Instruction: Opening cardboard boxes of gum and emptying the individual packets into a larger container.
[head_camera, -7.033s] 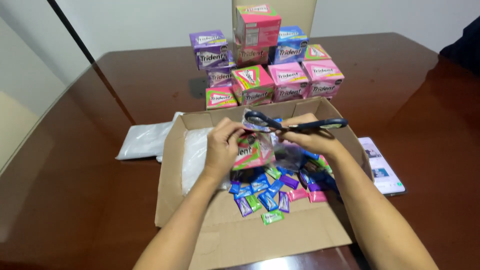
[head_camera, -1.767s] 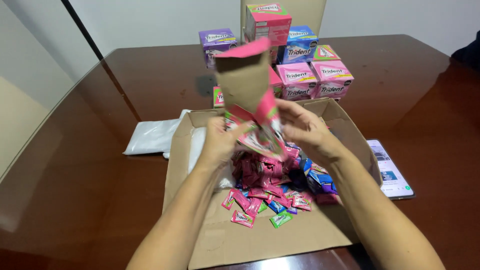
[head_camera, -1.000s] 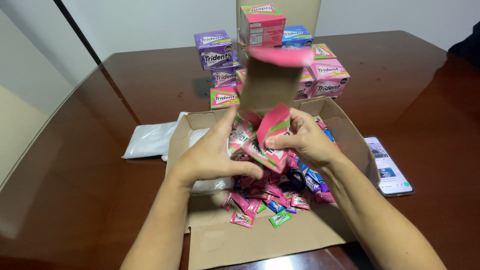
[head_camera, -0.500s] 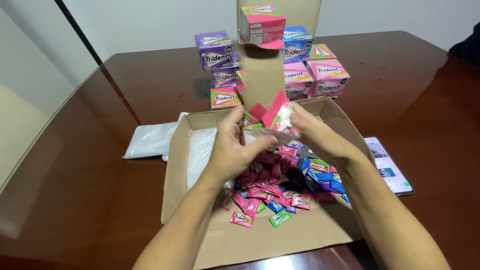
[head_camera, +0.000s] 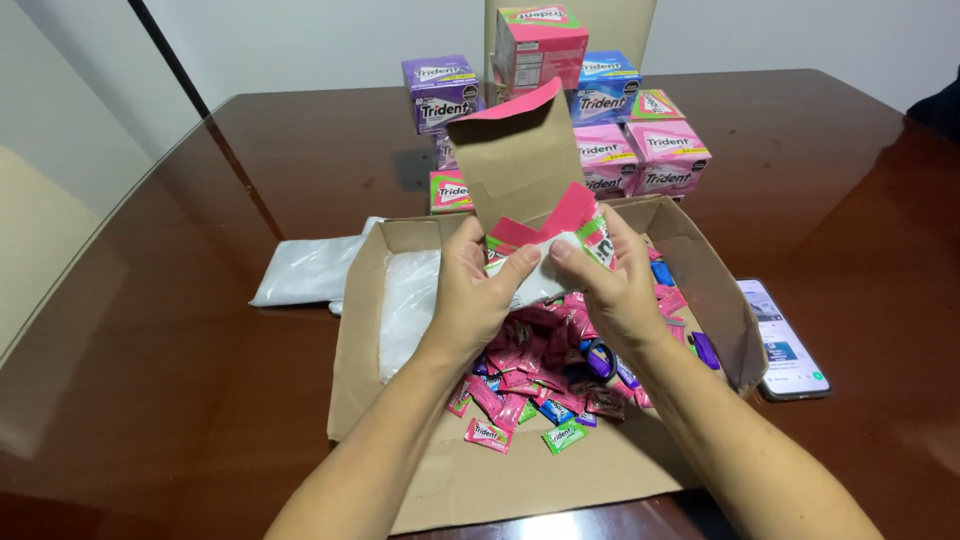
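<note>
Head view looks down on a dark brown table (head_camera: 170, 330) with a shallow cardboard tray (head_camera: 352, 330) at the middle. Both hands are raised over the tray and meet on an opened pink carton (head_camera: 520, 175), whose brown inner face stands up toward the camera with a pink flap at the top. The left hand (head_camera: 478, 292) is curled, its thumb pressed on a white sheet (head_camera: 535, 275) at the foot of the carton, fingers closed behind it. The right hand (head_camera: 612, 285) pinches the carton's lower right edge between thumb and fingers, touching the same sheet. The two thumbs nearly touch.

Below the hands, inside the tray, lies a heap of small gum packs (head_camera: 540, 370), mostly pink, with a few green and blue ones at the near edge. A dark ring-shaped handle (head_camera: 598, 358), perhaps of scissors, shows just under the right wrist; the rest is hidden. A clear plastic bag (head_camera: 405, 305) lies in the left part of the tray, and a second bag (head_camera: 305, 270) rests on the table just beside the tray's left wall.

Behind the tray stands a stack of boxes (head_camera: 640, 150) in purple, pink, blue and green. A phone (head_camera: 785, 340) with a lit screen lies on the table to the right, close to the tray.
</note>
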